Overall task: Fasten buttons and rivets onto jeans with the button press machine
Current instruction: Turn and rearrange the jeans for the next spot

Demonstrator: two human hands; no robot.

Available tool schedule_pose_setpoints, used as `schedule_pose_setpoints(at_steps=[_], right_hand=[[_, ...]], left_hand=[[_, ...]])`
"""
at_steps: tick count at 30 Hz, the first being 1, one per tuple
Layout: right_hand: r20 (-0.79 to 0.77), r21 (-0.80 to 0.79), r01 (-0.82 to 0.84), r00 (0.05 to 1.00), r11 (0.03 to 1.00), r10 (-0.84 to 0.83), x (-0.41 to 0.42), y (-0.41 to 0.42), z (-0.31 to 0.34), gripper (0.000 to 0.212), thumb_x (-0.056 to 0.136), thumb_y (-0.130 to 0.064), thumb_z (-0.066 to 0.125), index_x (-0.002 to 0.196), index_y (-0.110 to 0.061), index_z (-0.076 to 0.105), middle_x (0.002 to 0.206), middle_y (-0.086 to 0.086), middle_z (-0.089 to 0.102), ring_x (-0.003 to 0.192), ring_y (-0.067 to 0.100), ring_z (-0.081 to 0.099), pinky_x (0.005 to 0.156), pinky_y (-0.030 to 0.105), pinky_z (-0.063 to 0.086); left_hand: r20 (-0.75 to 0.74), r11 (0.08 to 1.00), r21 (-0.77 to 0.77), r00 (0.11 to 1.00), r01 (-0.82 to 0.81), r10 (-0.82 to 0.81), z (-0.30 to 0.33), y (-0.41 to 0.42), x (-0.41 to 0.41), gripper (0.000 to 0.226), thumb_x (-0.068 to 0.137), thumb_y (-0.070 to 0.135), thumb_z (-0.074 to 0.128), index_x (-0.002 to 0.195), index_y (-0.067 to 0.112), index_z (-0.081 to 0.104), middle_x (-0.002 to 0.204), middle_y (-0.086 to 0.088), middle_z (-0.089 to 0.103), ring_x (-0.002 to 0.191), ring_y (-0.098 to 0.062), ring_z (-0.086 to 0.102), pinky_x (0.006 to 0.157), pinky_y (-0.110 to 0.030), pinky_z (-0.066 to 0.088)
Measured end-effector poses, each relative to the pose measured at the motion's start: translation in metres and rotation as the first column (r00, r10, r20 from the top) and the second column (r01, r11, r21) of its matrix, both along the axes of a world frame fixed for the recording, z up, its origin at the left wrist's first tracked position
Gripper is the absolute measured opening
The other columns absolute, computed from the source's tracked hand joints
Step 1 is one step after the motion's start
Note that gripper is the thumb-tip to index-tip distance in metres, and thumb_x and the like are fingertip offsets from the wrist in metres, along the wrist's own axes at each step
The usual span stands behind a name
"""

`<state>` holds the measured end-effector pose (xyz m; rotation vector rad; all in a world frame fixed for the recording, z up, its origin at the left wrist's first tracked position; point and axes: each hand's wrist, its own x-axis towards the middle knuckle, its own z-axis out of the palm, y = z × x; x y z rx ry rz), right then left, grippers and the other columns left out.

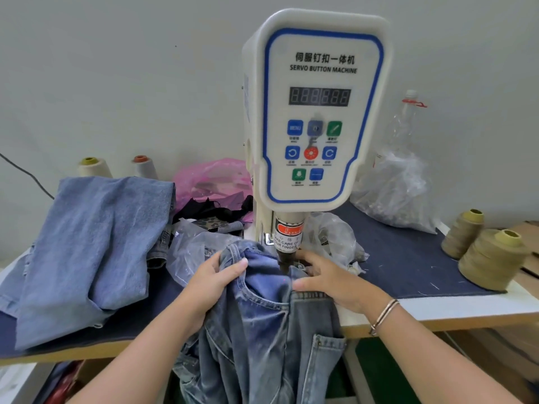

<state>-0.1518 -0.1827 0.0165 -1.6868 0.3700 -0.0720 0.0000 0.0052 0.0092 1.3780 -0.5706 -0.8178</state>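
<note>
The left hand (214, 279) grips a bunched fold of the jeans (262, 322), thumb on top of the denim and fingers curled underneath. The right hand (329, 279) lies on the waistband on the other side, its fingers bent over the cloth and pressing it down, thumb pointing toward the left hand. A thin bracelet (383, 314) circles the right wrist. Between the two hands the waistband sits directly under the machine's dark press head (284, 259), which touches or nearly touches the cloth; which of the two cannot be told. The rest of the jeans hangs over the front edge of the tabletop (437, 309) toward the person, a back pocket showing low on the right.

The servo button machine (313, 112) rises straight behind the hands: a cream housing with a blue-outlined panel, a dark digit display and rows of coloured buttons. A red warning label wraps its lower column.

To the left a stack of lighter blue denim (93, 246) lies on the tabletop, with crumpled clear plastic (192, 249) just beside the left hand. Behind it are a pink bag (210, 182), dark fabric scraps and two pale thread cones (116, 167) by the wall. To the right a clear bag (396, 191) rests against the wall, with a plastic bottle behind it, and two olive thread spools (481, 252) stand near the tabletop's edge.
</note>
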Motion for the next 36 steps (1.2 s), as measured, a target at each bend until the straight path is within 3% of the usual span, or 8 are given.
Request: schedule_pose_setpoints(at_steps=[5, 10, 12, 17, 21, 26, 30, 36], right_hand=[[0.057, -0.042, 0.065, 0.996, 0.997, -0.063, -0.014, 0.006, 0.008, 0.052, 0.090, -0.004, 0.059, 0.132, -0.032, 0.045, 0.120, -0.002, 0.064, 0.104, 0.008, 0.064, 0.088, 0.023, 0.052], [0.266, -0.005, 0.228, 0.939, 0.974, -0.219, -0.022, 0.025, -0.004, 0.037, 0.092, 0.006, 0.049, 0.091, -0.029, 0.064, 0.093, -0.020, 0.065, 0.084, -0.004, 0.060, 0.074, 0.007, 0.043], [0.276, -0.127, 0.167, 0.953, 0.978, -0.127, -0.026, 0.029, 0.003, 0.041, 0.092, 0.002, 0.052, 0.074, -0.031, 0.068, 0.080, -0.017, 0.063, 0.081, -0.001, 0.057, 0.076, 0.009, 0.043], [0.090, -0.571, -0.010, 0.993, 0.821, 0.075, -0.024, 0.027, 0.015, 0.020, 0.072, -0.037, 0.077, 0.079, -0.037, 0.058, 0.087, -0.012, 0.057, 0.080, 0.000, 0.052, 0.075, 0.013, 0.042], [0.173, -0.353, 0.098, 0.984, 0.930, -0.037, -0.008, 0.020, 0.014, 0.032, 0.075, 0.001, 0.074, 0.074, -0.022, 0.051, 0.078, -0.005, 0.051, 0.072, 0.005, 0.047, 0.068, 0.014, 0.039], [0.261, 0.194, 0.098, 0.954, 0.976, -0.148, 0.006, 0.013, 0.005, 0.026, 0.065, 0.002, 0.066, 0.081, -0.012, 0.050, 0.084, 0.003, 0.060, 0.070, 0.008, 0.060, 0.063, 0.018, 0.050], [0.191, 0.164, 0.127, 0.969, 0.978, -0.157, 0.021, 0.011, -0.002, 0.055, 0.072, 0.003, 0.062, 0.122, 0.012, 0.042, 0.095, 0.005, 0.064, 0.077, 0.004, 0.064, 0.068, 0.015, 0.051], [0.186, 0.395, 0.183, 0.944, 0.900, -0.274, 0.023, 0.012, -0.014, 0.040, 0.083, 0.014, 0.050, 0.120, -0.001, 0.048, 0.083, 0.005, 0.069, 0.070, 0.011, 0.068, 0.062, 0.020, 0.053]], left_hand=[[0.149, 0.996, 0.005, 0.985, -0.086, 0.084, 0.012, -0.002, -0.005, 0.018, 0.089, 0.037, 0.063, 0.106, 0.033, 0.066, 0.102, 0.015, 0.073, 0.094, 0.000, 0.068, 0.077, -0.019, 0.047], [0.211, 0.998, 0.012, 0.975, -0.067, 0.064, 0.018, -0.002, -0.006, 0.014, 0.092, 0.038, 0.059, 0.104, 0.036, 0.066, 0.102, 0.017, 0.072, 0.095, 0.001, 0.067, 0.077, -0.017, 0.046], [0.233, 0.997, 0.032, 0.971, -0.067, 0.058, 0.017, -0.003, -0.004, 0.015, 0.092, 0.041, 0.059, 0.105, 0.036, 0.065, 0.102, 0.018, 0.072, 0.094, 0.001, 0.067, 0.079, -0.019, 0.047], [0.269, 0.993, 0.087, 0.962, -0.082, 0.056, 0.014, -0.007, 0.000, 0.018, 0.091, 0.046, 0.058, 0.107, 0.040, 0.063, 0.103, 0.024, 0.070, 0.097, 0.002, 0.066, 0.085, -0.024, 0.048], [0.277, 0.989, 0.099, 0.958, -0.113, 0.081, 0.014, -0.012, 0.004, 0.013, 0.092, 0.045, 0.058, 0.102, 0.041, 0.064, 0.097, 0.027, 0.070, 0.091, 0.006, 0.065, 0.077, -0.018, 0.046], [0.231, 0.983, 0.091, 0.963, -0.159, 0.135, 0.010, -0.017, 0.007, 0.014, 0.091, 0.046, 0.060, 0.101, 0.039, 0.065, 0.091, 0.020, 0.072, 0.086, -0.001, 0.066, 0.075, -0.023, 0.048], [0.180, 0.964, 0.145, 0.964, -0.222, 0.195, 0.002, -0.018, 0.014, 0.020, 0.087, 0.051, 0.062, 0.102, 0.037, 0.059, 0.107, 0.013, 0.066, 0.099, -0.006, 0.061, 0.083, -0.028, 0.046], [0.119, 0.993, 0.105, 0.992, -0.058, 0.045, -0.008, -0.009, 0.011, 0.070, 0.049, 0.063, 0.083, 0.109, 0.035, 0.058, 0.103, 0.007, 0.072, 0.093, -0.009, 0.069, 0.082, -0.029, 0.052]])
